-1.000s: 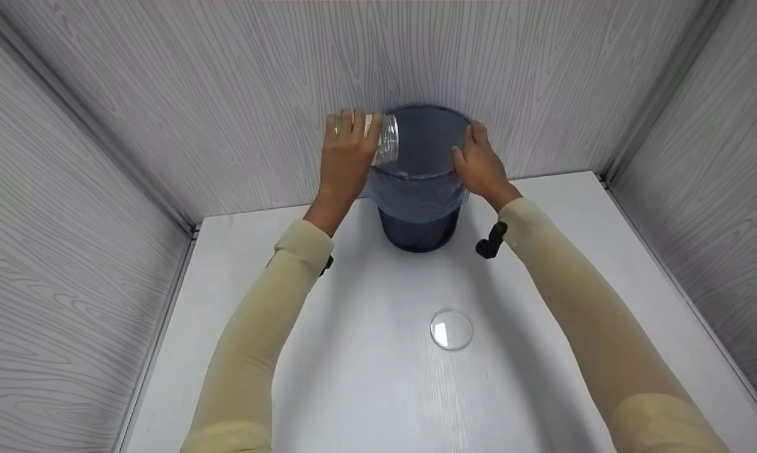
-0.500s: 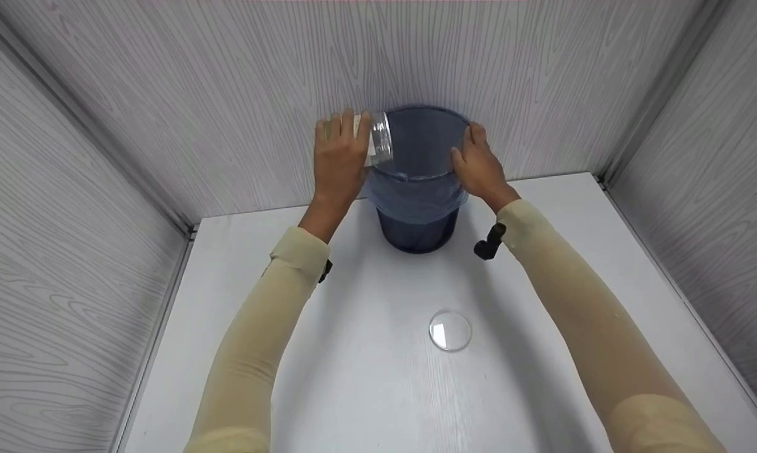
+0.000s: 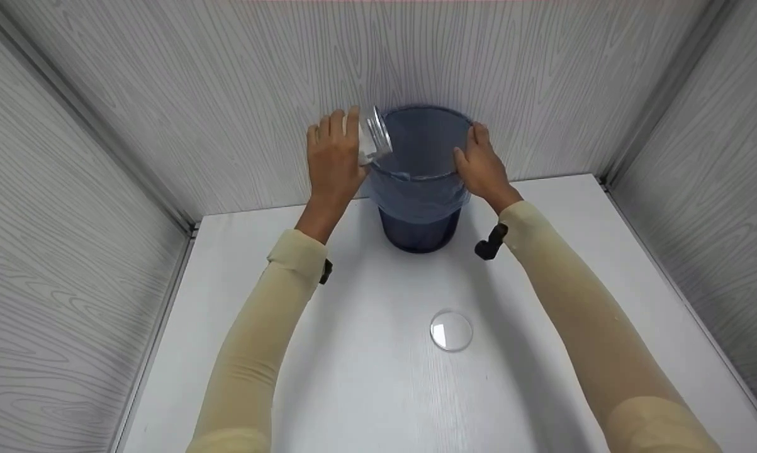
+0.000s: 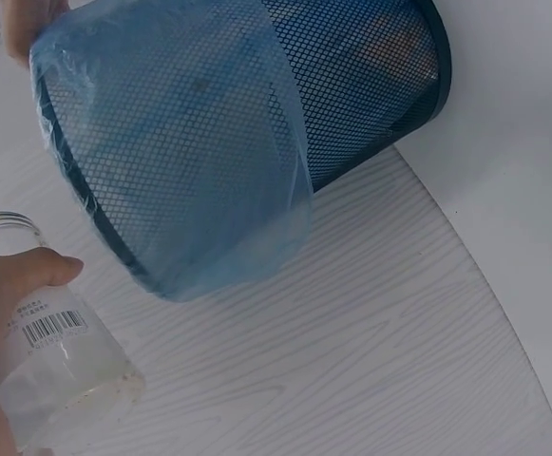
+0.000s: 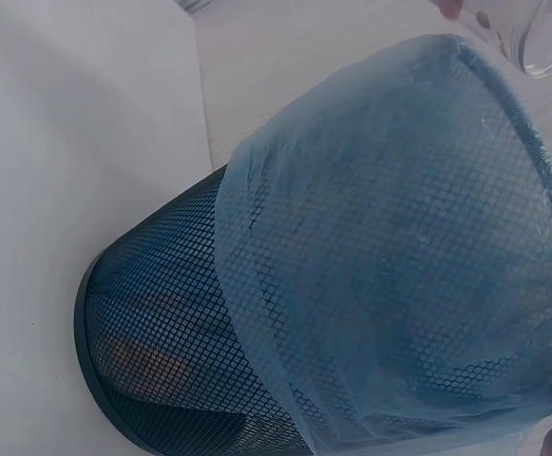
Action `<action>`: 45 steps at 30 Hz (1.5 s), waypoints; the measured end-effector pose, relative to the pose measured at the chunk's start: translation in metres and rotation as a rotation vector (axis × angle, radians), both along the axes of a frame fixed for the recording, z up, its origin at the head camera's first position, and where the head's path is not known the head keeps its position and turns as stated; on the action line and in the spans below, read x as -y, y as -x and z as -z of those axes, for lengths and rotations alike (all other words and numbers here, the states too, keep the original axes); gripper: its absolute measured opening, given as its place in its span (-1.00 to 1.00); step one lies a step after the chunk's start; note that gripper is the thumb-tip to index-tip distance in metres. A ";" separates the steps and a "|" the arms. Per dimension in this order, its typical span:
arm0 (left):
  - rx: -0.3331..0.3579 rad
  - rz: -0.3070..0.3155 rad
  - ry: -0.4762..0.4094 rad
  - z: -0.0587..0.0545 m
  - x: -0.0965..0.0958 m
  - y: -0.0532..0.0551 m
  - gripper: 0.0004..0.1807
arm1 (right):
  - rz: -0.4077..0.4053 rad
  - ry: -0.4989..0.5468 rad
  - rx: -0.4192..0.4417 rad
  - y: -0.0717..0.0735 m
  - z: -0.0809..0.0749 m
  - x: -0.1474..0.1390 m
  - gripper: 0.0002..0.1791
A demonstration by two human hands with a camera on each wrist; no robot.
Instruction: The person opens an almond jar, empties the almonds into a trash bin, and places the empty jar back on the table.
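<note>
My left hand [image 3: 334, 151] grips a clear jar [image 4: 62, 370] with a barcode label. The jar is tilted, its round mouth at the left rim of the bin in the head view. Some small residue shows inside near its base in the left wrist view. My right hand [image 3: 481, 165] holds the right rim of a dark blue mesh waste bin [image 3: 419, 236], thumb and fingers on either side of the edge. A translucent blue bag [image 5: 380, 256] lines the bin and is folded down over its outside. Through the mesh, something orange-brown [image 5: 147, 366] shows low in the bin.
A clear round lid [image 3: 451, 330] lies on the white table [image 3: 365, 377], in front of the bin. Wood-patterned panels [image 3: 240, 94] close off the back and both sides, with the bin near the back one.
My left hand has drawn the jar a little left, and the jar's mouth has turned more upward, from the bin's opening towards its left rim. The right hand and bin stay put.
</note>
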State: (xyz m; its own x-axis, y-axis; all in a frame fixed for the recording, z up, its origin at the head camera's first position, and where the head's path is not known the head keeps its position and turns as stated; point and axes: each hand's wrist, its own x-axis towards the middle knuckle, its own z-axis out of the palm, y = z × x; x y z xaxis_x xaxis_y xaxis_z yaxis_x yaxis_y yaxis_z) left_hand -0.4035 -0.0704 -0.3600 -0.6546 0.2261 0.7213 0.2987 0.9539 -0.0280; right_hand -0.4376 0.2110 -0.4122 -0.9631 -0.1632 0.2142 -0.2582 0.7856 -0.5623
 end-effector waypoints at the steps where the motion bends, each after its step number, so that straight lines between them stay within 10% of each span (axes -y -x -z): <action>1: 0.000 0.003 -0.006 0.000 0.000 0.000 -0.22 | 0.002 -0.003 0.002 0.001 0.000 0.000 -0.22; 45: 0.082 0.056 -0.272 0.036 0.001 -0.011 -0.05 | -0.008 -0.016 -0.009 0.009 0.004 -0.004 -0.21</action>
State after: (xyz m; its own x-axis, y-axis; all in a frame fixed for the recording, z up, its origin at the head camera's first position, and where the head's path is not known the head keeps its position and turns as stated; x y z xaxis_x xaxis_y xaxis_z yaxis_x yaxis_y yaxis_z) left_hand -0.3925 -0.0716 -0.3964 -0.7050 0.0685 0.7059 0.3415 0.9051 0.2532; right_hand -0.4464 0.2153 -0.4166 -0.9597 -0.1749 0.2199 -0.2698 0.7923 -0.5472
